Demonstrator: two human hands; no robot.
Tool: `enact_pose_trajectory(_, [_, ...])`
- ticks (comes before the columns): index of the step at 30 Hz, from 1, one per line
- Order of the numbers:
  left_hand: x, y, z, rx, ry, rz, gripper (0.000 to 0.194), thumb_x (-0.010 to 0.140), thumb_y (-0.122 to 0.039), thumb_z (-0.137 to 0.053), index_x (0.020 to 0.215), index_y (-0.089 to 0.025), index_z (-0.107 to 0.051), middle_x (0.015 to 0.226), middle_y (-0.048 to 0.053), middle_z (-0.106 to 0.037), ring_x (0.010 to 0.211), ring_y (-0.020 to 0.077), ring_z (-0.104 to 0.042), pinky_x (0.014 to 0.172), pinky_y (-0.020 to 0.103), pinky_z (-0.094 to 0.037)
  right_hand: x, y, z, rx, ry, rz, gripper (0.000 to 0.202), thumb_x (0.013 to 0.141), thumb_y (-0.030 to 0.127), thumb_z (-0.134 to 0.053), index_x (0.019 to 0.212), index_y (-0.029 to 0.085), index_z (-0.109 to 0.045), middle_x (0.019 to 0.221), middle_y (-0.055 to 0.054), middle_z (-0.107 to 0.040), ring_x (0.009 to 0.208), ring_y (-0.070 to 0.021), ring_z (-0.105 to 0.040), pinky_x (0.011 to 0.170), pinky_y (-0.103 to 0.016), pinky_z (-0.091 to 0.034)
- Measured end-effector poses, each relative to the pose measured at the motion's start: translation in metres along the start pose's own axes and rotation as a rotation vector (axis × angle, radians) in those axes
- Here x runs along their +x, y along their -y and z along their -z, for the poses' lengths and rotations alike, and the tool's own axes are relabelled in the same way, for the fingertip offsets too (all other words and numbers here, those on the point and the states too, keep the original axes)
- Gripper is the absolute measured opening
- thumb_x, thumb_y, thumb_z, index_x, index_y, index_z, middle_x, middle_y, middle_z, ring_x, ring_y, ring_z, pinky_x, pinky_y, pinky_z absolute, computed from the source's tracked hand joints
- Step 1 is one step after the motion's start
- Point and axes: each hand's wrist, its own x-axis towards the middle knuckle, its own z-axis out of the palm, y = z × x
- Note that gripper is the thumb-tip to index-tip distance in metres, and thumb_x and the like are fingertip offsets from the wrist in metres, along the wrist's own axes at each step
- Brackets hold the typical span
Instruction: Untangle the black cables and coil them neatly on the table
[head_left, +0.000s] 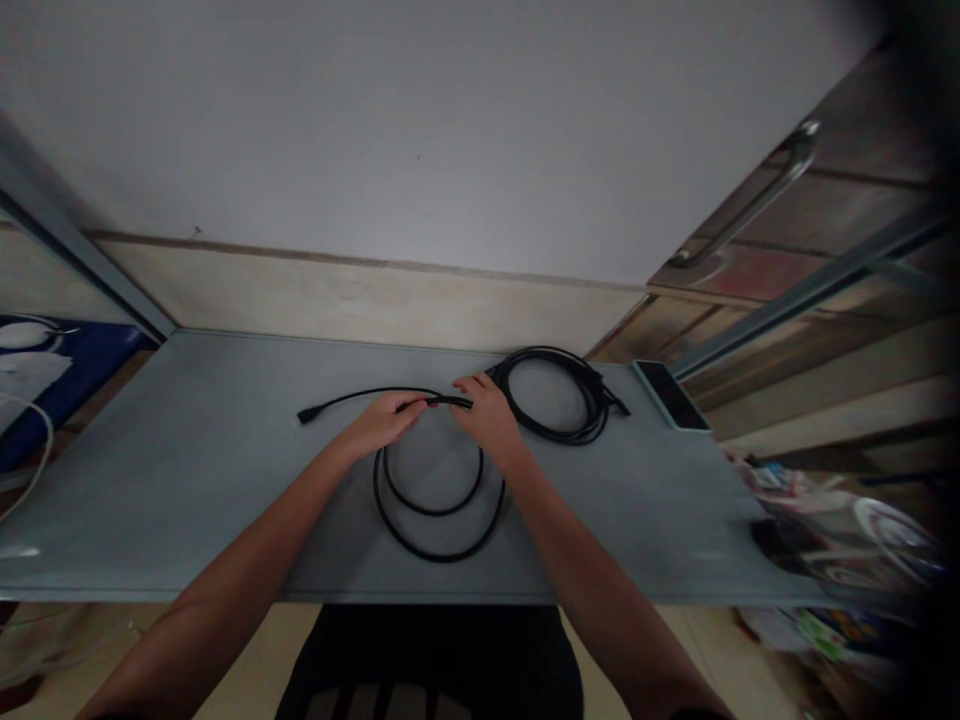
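A black cable (439, 557) is looped in front of me on the grey table (225, 450). Its upper strands run between my two hands. My left hand (388, 420) pinches them on the left side of the loop, thumb and fingers together. On the right side, my right hand (486, 408) has its fingers bent round the same strands. One end of the cable reaches out leftward to a black plug (308, 414) lying on the table. Close beyond my right hand rests a second, coiled black cable (559, 437), with its connector end pointing right.
A phone (671, 396) lies at the table's back right. Bags and a clear container (862, 540) crowd the right edge. Grey frame posts (97, 265) rise at both sides, and a white panel (390, 130) stands behind. A blue surface (75, 370) with papers is at far left.
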Motion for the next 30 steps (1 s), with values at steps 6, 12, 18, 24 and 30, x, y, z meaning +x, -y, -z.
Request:
enact_pose_trajectory(6, [-0.002,-0.009,0.009,0.115,-0.039,-0.027,0.044,0.09,-0.047,-0.056,0.115,-0.014,-0.068,0.057,-0.006,-0.036,0.049,0.0094,-0.033,0.045,0.021,-0.025,0.002,-0.003,0.011,0.206,0.116,0.211,0.019,0.094,0.03,-0.06,0.105,0.021,-0.073,0.097,-0.007,-0.074,0.089,-0.0203,-0.069,0.084,-0.032,-0.052])
enact_pose_trajectory(12, [-0.002,-0.008,0.021,-0.074,-0.031,0.045,0.047,0.09,-0.052,-0.056,0.11,-0.012,-0.068,0.057,-0.007,-0.033,0.045,0.0071,-0.027,0.044,0.021,-0.023,0.01,-0.021,0.02,0.142,-0.123,0.083,0.025,0.095,0.032,-0.057,0.1,0.018,-0.077,0.094,-0.01,-0.076,0.086,-0.0238,-0.07,0.081,-0.035,-0.054])
enact_pose_trajectory(18, [0.004,-0.004,0.024,0.383,-0.2,-0.178,0.038,0.095,-0.034,-0.047,0.119,-0.015,-0.07,0.099,0.008,-0.073,0.086,0.0196,-0.066,0.078,0.03,-0.051,0.006,-0.015,0.018,0.322,0.157,0.044,0.031,0.095,0.034,-0.055,0.114,0.019,-0.075,0.11,-0.008,-0.076,0.101,-0.0241,-0.071,0.092,-0.035,-0.054])
enact_pose_trajectory(24, [0.004,0.0,0.016,0.481,-0.078,-0.322,0.035,0.096,-0.03,-0.048,0.118,-0.017,-0.073,0.119,0.008,-0.073,0.109,0.0222,-0.067,0.1,0.034,-0.047,0.001,0.006,0.009,0.481,0.336,0.022,0.033,0.094,0.034,-0.052,0.114,0.021,-0.075,0.113,-0.006,-0.075,0.103,-0.023,-0.07,0.094,-0.038,-0.053])
enact_pose_trajectory(30, [0.003,-0.004,0.016,0.199,-0.17,-0.161,0.04,0.092,-0.037,-0.056,0.124,-0.016,-0.07,0.081,0.006,-0.072,0.069,0.0165,-0.063,0.063,0.028,-0.049,0.007,-0.001,0.013,0.637,0.122,-0.241,0.032,0.089,0.047,-0.057,0.089,0.018,-0.071,0.058,0.001,-0.058,0.048,-0.0133,-0.053,0.047,-0.025,-0.044])
